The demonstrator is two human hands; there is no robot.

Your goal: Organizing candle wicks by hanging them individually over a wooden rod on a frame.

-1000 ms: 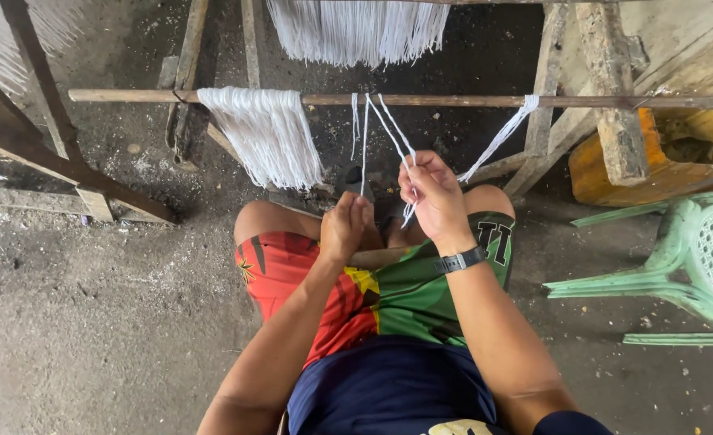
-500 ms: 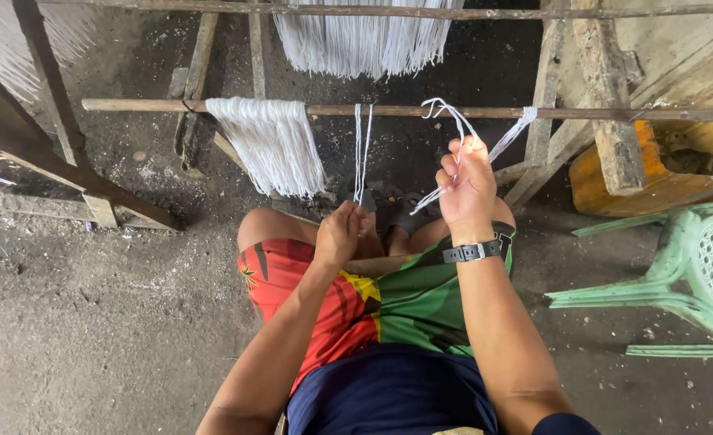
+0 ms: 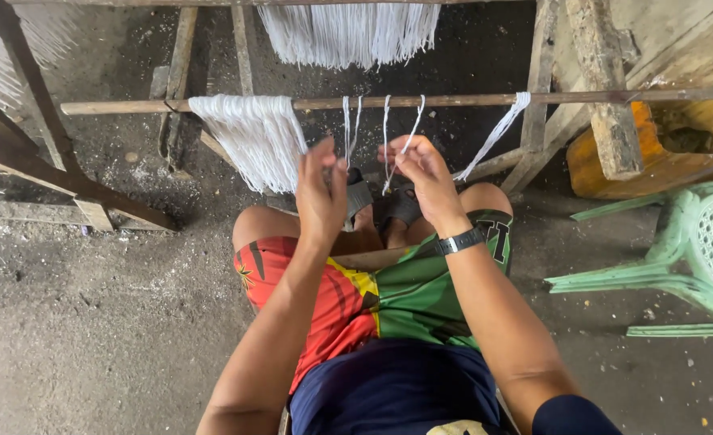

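At the bottom edge of the frame the person's torso and upper arms are cut off; only a dark blue shirt (image 3: 396, 387) and red, yellow and green shorts (image 3: 372, 298) show. The feet sit in dark sandals (image 3: 380, 201), half hidden behind the hands.

Just above the knees, centre frame, the left hand (image 3: 322, 193) is seen from the back, so its fingertips are hidden; they seem closed on a thin white strand (image 3: 347, 129) that hangs from the wooden pole (image 3: 453, 101), but the grip itself cannot be made out. The right hand (image 3: 425, 177), with a dark watch (image 3: 461, 240) at the wrist, pinches another white strand (image 3: 409, 137) between thumb and forefinger, the strand rising from the fingertips up to the pole.

Farther up, a thick hank of white strands (image 3: 248, 137) drapes over the pole left of the hands, and one loop (image 3: 497, 133) slants off to the right. A second hank (image 3: 348, 32) is cropped at the top edge. A pale green plastic chair (image 3: 694, 258) is cut off at the right edge.
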